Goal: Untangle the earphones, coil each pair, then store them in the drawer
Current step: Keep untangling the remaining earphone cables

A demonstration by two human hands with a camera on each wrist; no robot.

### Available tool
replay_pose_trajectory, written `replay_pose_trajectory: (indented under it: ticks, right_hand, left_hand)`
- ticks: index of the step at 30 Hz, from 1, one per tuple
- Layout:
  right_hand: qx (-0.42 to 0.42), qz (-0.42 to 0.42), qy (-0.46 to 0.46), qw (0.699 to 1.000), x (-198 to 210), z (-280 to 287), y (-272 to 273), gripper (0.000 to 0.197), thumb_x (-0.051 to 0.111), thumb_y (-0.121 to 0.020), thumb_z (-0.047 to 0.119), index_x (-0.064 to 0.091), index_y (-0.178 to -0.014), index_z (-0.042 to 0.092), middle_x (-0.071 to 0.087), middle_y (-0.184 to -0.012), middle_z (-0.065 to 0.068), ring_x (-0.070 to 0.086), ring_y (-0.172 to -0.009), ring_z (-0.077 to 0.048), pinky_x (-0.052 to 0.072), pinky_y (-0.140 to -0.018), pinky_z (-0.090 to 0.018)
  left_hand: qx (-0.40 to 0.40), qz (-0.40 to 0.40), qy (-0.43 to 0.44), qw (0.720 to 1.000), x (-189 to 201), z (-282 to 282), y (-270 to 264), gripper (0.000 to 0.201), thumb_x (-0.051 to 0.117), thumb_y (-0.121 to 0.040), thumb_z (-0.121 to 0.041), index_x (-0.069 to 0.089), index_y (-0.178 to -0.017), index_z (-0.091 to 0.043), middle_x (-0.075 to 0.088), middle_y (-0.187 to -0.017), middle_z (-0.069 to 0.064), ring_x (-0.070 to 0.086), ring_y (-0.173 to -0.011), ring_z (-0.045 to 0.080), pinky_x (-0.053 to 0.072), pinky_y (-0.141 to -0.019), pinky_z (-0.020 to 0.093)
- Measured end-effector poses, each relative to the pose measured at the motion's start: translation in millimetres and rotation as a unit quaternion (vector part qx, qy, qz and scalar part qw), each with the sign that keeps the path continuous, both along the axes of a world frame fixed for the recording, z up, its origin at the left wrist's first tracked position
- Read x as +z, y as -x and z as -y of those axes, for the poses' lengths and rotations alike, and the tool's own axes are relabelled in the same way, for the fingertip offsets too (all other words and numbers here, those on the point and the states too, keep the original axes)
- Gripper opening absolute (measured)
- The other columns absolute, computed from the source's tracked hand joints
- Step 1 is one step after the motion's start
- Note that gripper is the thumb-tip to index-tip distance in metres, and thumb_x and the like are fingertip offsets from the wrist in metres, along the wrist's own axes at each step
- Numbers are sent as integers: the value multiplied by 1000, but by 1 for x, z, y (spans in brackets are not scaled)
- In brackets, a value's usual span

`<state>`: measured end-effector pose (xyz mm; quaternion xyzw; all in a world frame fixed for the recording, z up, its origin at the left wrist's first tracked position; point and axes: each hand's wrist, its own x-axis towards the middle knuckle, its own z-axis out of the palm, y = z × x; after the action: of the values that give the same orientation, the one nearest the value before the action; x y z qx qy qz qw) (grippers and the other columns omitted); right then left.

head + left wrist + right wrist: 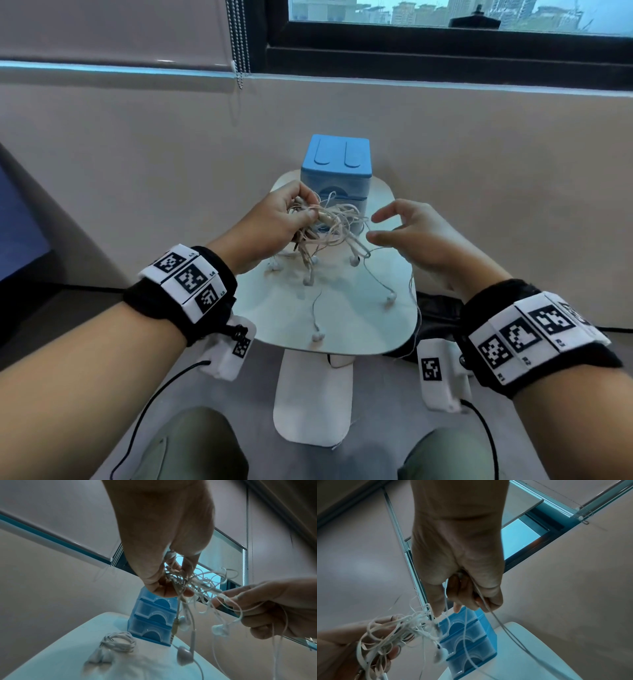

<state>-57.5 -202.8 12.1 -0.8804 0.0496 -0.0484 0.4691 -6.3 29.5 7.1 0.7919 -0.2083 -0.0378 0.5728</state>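
My left hand (305,209) grips a tangle of white and pinkish earphones (329,226) above the small white table (342,325). Several earbuds hang from it onto the tabletop, one of them (318,337) near the front edge. My right hand (376,226) is just right of the tangle; in the right wrist view its curled fingers (471,599) hold a thin white cord (488,608) that leads from the tangle (399,631). A coiled white pair (118,642) lies on the table left of the blue drawer box (154,622). The box (335,171) has three drawers, all shut.
The table stands against a beige wall under a window, with a blind's bead chain (239,44) hanging at the left. My knees (191,445) are below the table's front edge, beside its white foot (313,404). Cables trail from both wrist cameras.
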Motion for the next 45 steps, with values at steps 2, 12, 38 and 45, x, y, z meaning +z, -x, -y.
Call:
replay_pose_trajectory:
  ticks: [2, 12, 38, 45]
  right_hand:
    - [7, -12, 19, 1000, -6, 1, 2, 25, 80, -88, 33, 67, -107, 23, 58, -70, 8, 45, -54, -9, 34, -56, -28]
    - [53, 24, -25, 998, 1, 10, 7, 15, 69, -97, 17, 72, -92, 3, 48, -67, -7, 34, -68, -22, 27, -60, -31]
    - [12, 59, -314, 948, 13, -13, 12, 12, 50, -72, 28, 51, -62, 23, 77, -91, -8, 62, -92, -16, 31, -80, -43]
    - [19, 22, -157, 987, 1, -19, 14, 19, 51, -85, 8, 55, -67, 11, 71, -73, -10, 54, -75, -18, 34, -69, -34]
  left_hand:
    - [-2, -2, -4, 1000, -2, -1, 1, 10, 56, -103, -5, 58, -100, -14, 60, -91, 2, 66, -77, 21, 51, -68, 31]
    - [-63, 18, -96, 993, -3, -14, 1, 26, 65, -90, 5, 62, -97, -19, 70, -102, -4, 59, -72, 12, 48, -69, 34]
    - [-13, 40, -121, 992, -18, -3, 7, 11, 80, -89, -23, 71, -90, -16, 65, -73, -5, 57, -63, 13, 46, -67, 31]
    - [-14, 14, -70, 997, -20, 4, 11, 9, 78, -90, -15, 71, -95, -14, 73, -82, 2, 63, -70, 13, 54, -71, 38]
